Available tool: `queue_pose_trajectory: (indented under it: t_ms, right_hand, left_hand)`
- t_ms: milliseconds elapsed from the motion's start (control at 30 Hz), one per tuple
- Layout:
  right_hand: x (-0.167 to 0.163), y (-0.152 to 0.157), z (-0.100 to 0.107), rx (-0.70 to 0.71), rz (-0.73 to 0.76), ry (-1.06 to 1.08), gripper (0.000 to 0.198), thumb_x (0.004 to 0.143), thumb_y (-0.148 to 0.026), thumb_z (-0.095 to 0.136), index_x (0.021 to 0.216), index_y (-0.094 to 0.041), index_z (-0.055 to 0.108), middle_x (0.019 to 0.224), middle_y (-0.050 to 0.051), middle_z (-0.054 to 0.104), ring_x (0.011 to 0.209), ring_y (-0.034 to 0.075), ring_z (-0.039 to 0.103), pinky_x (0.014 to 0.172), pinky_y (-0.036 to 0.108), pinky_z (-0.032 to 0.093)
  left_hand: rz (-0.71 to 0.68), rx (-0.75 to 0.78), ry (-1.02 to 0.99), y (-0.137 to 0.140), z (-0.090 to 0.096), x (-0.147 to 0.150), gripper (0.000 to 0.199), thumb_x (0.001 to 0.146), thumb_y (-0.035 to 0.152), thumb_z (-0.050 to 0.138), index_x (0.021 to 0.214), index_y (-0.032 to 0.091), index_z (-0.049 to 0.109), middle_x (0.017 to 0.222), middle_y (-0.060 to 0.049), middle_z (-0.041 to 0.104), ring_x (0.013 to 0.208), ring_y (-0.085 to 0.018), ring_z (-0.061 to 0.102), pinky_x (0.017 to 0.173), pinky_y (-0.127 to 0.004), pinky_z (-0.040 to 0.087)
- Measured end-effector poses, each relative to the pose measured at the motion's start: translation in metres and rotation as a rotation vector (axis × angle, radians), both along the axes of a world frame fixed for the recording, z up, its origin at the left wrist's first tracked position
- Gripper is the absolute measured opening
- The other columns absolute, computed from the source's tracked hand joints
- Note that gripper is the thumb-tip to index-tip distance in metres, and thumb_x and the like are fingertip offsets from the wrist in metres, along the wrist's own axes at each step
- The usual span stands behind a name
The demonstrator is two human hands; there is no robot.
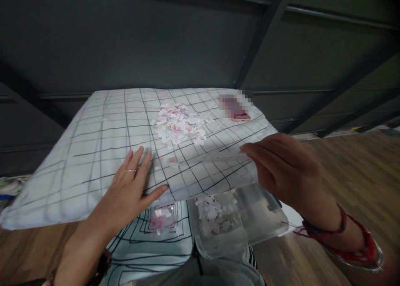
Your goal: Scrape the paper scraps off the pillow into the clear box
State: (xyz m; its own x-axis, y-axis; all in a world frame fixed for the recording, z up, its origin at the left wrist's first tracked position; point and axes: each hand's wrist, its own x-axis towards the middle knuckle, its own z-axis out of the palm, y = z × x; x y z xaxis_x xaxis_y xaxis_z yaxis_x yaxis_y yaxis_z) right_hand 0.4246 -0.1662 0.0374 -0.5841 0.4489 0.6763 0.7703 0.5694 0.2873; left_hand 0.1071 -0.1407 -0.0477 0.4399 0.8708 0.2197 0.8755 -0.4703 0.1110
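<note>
My left hand (133,186) lies with fingers spread on the white cloth with black grid lines (109,136), and a ring is on one finger. Over the cloth's right side, my right hand (284,169) is pinched on the edge of a thin see-through piece of plastic (218,157); blur hides its exact kind. Beyond my hands is a heap of small white and pink paper pieces (181,125). A few more paper bits (173,161) lie near my left fingers. Below the cloth's front edge, a clear plastic container (265,223) holds many paper pieces.
A phone (236,109) lies at the back right of the cloth. Beside the container, a small clear packet with pink contents (162,221) rests on a light patterned fabric (156,248). A dark metal wall (140,40) stands behind; the wooden floor (368,165) shows at right.
</note>
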Motion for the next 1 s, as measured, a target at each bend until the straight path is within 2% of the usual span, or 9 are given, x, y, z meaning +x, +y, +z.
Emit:
queue_pose_trajectory:
  t_ms: [67,167,467,600,700,833,1000]
  right_hand:
    - [-0.001,-0.005,0.0,0.02,-0.064,-0.017,0.023,0.077,0.0,0.052,0.094,-0.012,0.06,0.071,0.006,0.064,0.066,0.018,0.053,0.056,0.032,0.042]
    - [-0.01,-0.014,-0.001,-0.013,-0.075,-0.016,0.022,0.077,0.0,0.049,0.091,-0.011,0.061,0.068,0.006,0.064,0.064,0.018,0.053,0.054,0.032,0.042]
    - [-0.056,-0.043,0.011,-0.156,0.15,0.055,0.027,0.084,-0.003,0.038,0.089,-0.009,0.065,0.069,0.006,0.066,0.061,0.015,0.052,0.052,0.032,0.042]
    - [-0.049,-0.033,0.017,-0.126,0.108,0.051,0.025,0.083,-0.002,0.042,0.094,-0.009,0.063,0.073,0.006,0.067,0.065,0.016,0.054,0.053,0.033,0.043]
    - [-0.04,-0.014,0.017,-0.047,0.042,0.015,0.022,0.081,-0.001,0.047,0.095,-0.01,0.061,0.073,0.006,0.067,0.068,0.018,0.055,0.055,0.033,0.043]
    - [-0.034,0.009,0.011,0.04,0.067,-0.017,0.02,0.08,0.001,0.05,0.092,-0.012,0.059,0.069,0.004,0.065,0.066,0.016,0.052,0.054,0.031,0.041]
    - [-0.031,0.01,0.01,-0.013,0.132,-0.052,0.021,0.081,0.001,0.048,0.091,-0.015,0.056,0.07,0.003,0.064,0.067,0.016,0.052,0.055,0.031,0.04]
  left_hand:
    - [0.001,-0.007,0.002,-0.001,0.001,-0.001,0.086,0.084,0.07,0.026,0.148,0.014,0.012,0.154,-0.021,0.018,0.142,-0.038,0.009,0.11,-0.055,0.025]
    - [0.011,0.002,-0.002,-0.003,-0.001,-0.005,0.086,0.084,0.07,0.027,0.149,0.017,0.01,0.154,-0.019,0.019,0.142,-0.037,0.01,0.11,-0.054,0.025]
    - [0.038,0.016,0.009,-0.01,-0.008,-0.03,0.084,0.084,0.067,0.034,0.149,0.024,0.002,0.156,-0.015,0.015,0.141,-0.04,0.008,0.108,-0.058,0.027]
    - [0.045,0.001,0.013,-0.009,-0.009,-0.035,0.087,0.083,0.07,0.034,0.149,0.024,0.002,0.156,-0.014,0.014,0.141,-0.04,0.007,0.108,-0.059,0.027]
    - [0.084,-0.026,0.006,-0.007,-0.006,-0.028,0.09,0.081,0.075,0.028,0.149,0.019,0.013,0.155,-0.016,0.018,0.141,-0.041,0.009,0.107,-0.059,0.027]
    - [0.13,-0.029,-0.017,-0.004,0.002,-0.013,0.092,0.08,0.077,0.018,0.145,0.012,0.025,0.152,-0.02,0.024,0.141,-0.04,0.011,0.108,-0.059,0.024]
    - [0.114,-0.044,-0.024,0.001,0.005,-0.006,0.091,0.081,0.076,0.019,0.145,0.012,0.025,0.153,-0.019,0.024,0.141,-0.039,0.011,0.109,-0.058,0.022]
